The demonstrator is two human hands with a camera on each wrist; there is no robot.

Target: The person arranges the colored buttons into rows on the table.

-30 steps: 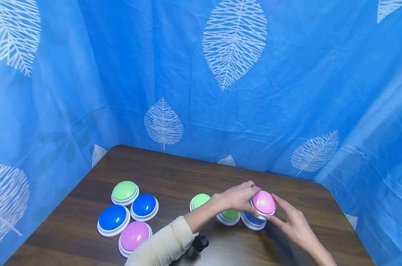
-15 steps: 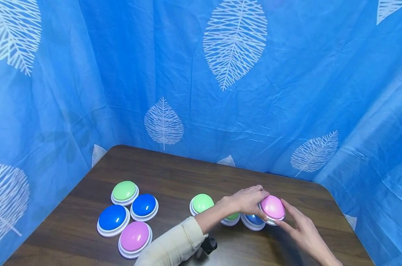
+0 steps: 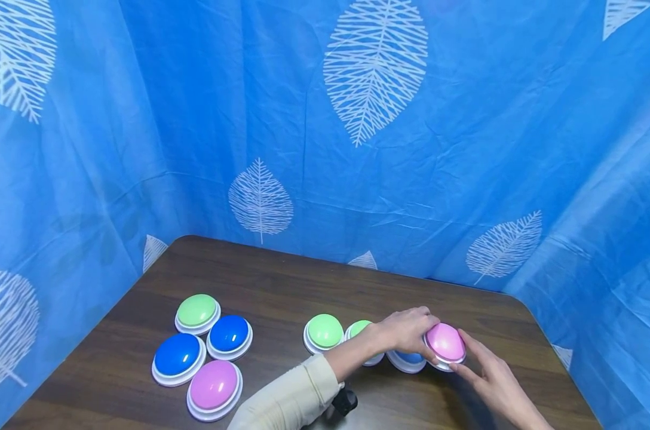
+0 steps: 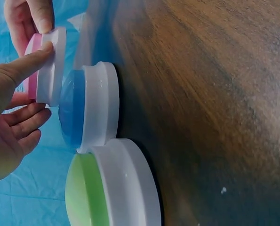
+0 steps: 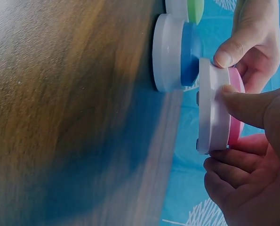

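Both hands hold one pink dome button with a white base, lifted above the table at the right. My left hand grips its left side, thumb on the white base. On the opposite side, my right hand pinches the rim between thumb and fingers. In the right wrist view, small feet show under the raised base. A blue dome button sits on the table just left of the held one, partly hidden by the left hand. Beside it stands a green dome button, and another green button lies farther left.
On the left of the brown table lie a green button, two blue buttons and a pink button. A black wrist device hangs under the left forearm. A blue leaf-print curtain surrounds the table.
Both hands have carried the pink button to the right and slightly toward the person, from over the blue button to beyond its right side. The buttons on the table stay put.
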